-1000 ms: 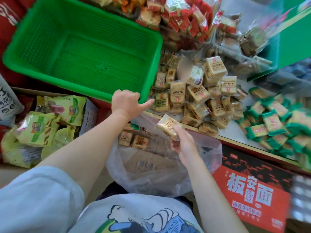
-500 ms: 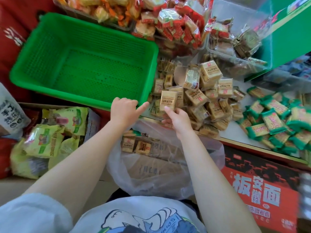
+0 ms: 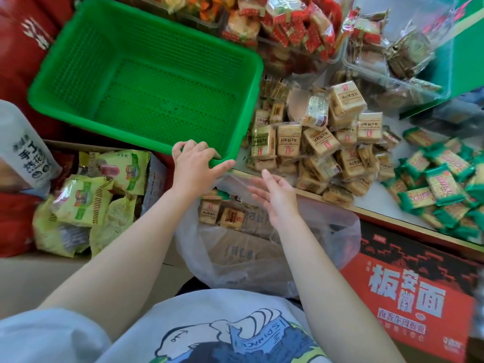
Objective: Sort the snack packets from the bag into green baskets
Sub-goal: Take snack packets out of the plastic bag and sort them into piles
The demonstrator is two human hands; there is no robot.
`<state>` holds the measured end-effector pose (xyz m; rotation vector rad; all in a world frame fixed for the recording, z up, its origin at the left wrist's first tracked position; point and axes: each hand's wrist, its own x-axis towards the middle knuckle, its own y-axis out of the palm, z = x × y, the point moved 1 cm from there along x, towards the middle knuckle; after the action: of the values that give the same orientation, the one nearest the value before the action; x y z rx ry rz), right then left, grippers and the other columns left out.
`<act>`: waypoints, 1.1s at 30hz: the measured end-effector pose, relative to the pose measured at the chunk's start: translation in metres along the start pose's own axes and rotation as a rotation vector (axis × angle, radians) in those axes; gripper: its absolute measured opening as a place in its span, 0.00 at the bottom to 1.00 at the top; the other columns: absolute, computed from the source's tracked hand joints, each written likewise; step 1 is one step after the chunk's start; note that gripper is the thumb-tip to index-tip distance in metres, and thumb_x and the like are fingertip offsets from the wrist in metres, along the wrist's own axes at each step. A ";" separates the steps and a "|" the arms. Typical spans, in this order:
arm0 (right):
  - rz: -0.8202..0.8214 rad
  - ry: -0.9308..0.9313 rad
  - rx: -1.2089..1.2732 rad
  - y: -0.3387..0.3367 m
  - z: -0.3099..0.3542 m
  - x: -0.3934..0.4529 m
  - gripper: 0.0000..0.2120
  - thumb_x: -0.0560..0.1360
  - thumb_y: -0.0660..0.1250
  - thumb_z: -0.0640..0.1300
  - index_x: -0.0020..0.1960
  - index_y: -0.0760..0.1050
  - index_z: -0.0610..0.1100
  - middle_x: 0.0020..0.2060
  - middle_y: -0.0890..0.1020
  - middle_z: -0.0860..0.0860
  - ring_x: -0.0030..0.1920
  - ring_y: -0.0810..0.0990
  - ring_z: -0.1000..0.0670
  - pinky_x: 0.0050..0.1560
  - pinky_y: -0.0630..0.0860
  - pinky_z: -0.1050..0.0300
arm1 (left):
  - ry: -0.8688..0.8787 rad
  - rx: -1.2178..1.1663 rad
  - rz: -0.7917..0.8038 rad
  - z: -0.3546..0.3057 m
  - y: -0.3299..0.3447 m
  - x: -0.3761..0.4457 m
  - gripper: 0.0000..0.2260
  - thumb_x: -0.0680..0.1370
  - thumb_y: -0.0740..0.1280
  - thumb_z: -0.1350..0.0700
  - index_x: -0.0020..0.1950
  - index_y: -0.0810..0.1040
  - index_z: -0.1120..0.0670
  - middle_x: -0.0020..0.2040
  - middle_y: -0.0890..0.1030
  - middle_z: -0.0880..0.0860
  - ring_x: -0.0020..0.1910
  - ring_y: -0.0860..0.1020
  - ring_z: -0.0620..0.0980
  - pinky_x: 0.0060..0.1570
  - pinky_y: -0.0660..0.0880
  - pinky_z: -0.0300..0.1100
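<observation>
Firstly, at the far left we note a white pouch (image 3: 22, 150) with dark lettering, and below it a cardboard box (image 3: 78, 146) holding yellow-green snack packs (image 3: 81, 199). Above these stands the green basket (image 3: 146, 82), a perforated plastic tub tilted slightly toward us; we see no packets on its floor.

At the basket's near right corner we find the left hand (image 3: 195, 166). Its fingers are curled over the rim and its thumb lies along the outer edge, so it grips the basket itself.

Directly below that corner lies the clear plastic bag (image 3: 262, 260), its mouth open toward the shelf. Inside it, near the mouth, we count at least two tan snack packets (image 3: 209, 210), lying flat beside each other; what lies deeper is blurred through the plastic.

The right hand (image 3: 276, 197) hangs above the bag's mouth, just short of the shelf edge. Its fingers are spread and loosely straight, pointing forward, and it holds nothing.

Beyond it, on the white shelf (image 3: 377, 205), we record a heap of matching tan packets (image 3: 322, 145) piled just beside the basket's right wall. Behind the heap sit clear tubs (image 3: 392, 72) and red-wrapped sweets (image 3: 296, 24). To the right of the heap, a separate pile of green-edged packets (image 3: 440, 179) lies on the same shelf.

At lower right, under the shelf, a red and black carton (image 3: 408, 294) carries large white characters.
</observation>
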<state>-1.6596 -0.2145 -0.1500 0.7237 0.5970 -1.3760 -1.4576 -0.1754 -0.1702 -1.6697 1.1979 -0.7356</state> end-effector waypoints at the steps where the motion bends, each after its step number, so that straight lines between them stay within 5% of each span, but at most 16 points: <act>1: 0.015 0.033 -0.047 -0.005 -0.012 -0.005 0.10 0.81 0.68 0.46 0.57 0.75 0.41 0.46 0.87 0.44 0.44 0.87 0.45 0.42 0.83 0.55 | -0.005 -0.006 0.010 -0.002 -0.001 0.000 0.34 0.74 0.51 0.27 0.48 0.84 0.53 0.43 0.72 0.46 0.53 0.71 0.55 0.65 0.62 0.56; 5: -0.038 0.242 -0.196 -0.030 -0.078 0.002 0.14 0.79 0.71 0.47 0.58 0.76 0.38 0.42 0.87 0.42 0.42 0.86 0.44 0.45 0.84 0.52 | -0.020 -0.012 0.018 -0.004 -0.004 0.000 0.34 0.73 0.51 0.26 0.48 0.84 0.52 0.44 0.71 0.45 0.54 0.71 0.55 0.66 0.62 0.57; 10: -0.129 0.400 -0.265 -0.031 -0.139 0.057 0.28 0.76 0.73 0.50 0.72 0.68 0.42 0.63 0.79 0.44 0.57 0.81 0.45 0.45 0.82 0.52 | -0.023 -0.021 0.001 -0.002 0.000 -0.001 0.33 0.73 0.54 0.27 0.47 0.84 0.53 0.42 0.71 0.46 0.52 0.71 0.55 0.66 0.63 0.57; 13: -0.187 0.421 -0.230 -0.021 -0.168 0.083 0.35 0.75 0.74 0.50 0.76 0.62 0.43 0.65 0.77 0.43 0.55 0.82 0.44 0.50 0.83 0.49 | -0.026 -0.035 -0.018 0.000 0.004 0.000 0.29 0.74 0.59 0.29 0.46 0.84 0.52 0.42 0.71 0.47 0.52 0.72 0.55 0.65 0.61 0.55; 20: -0.218 0.493 -0.128 -0.016 -0.181 0.097 0.31 0.73 0.76 0.43 0.72 0.69 0.41 0.44 0.83 0.44 0.29 0.77 0.52 0.23 0.72 0.62 | -0.027 -0.024 -0.020 0.001 0.004 0.000 0.28 0.75 0.60 0.29 0.46 0.84 0.52 0.42 0.72 0.47 0.53 0.73 0.55 0.66 0.62 0.55; 27: -0.026 0.508 -0.188 -0.030 -0.113 0.016 0.13 0.77 0.72 0.44 0.59 0.78 0.41 0.34 0.78 0.48 0.32 0.76 0.52 0.30 0.71 0.61 | -0.025 -0.038 0.016 -0.002 -0.003 -0.002 0.30 0.74 0.57 0.28 0.49 0.85 0.51 0.44 0.73 0.45 0.54 0.72 0.54 0.66 0.62 0.55; 33: -0.099 0.205 -0.224 -0.038 -0.050 -0.035 0.09 0.77 0.72 0.48 0.49 0.80 0.42 0.29 0.71 0.51 0.27 0.67 0.53 0.29 0.65 0.60 | -0.039 -0.046 0.015 -0.005 -0.007 -0.005 0.28 0.74 0.60 0.29 0.49 0.85 0.51 0.49 0.80 0.51 0.58 0.72 0.56 0.67 0.59 0.55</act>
<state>-1.6998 -0.1555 -0.1611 0.6639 0.9446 -1.3083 -1.4610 -0.1722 -0.1616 -1.7033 1.2075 -0.6675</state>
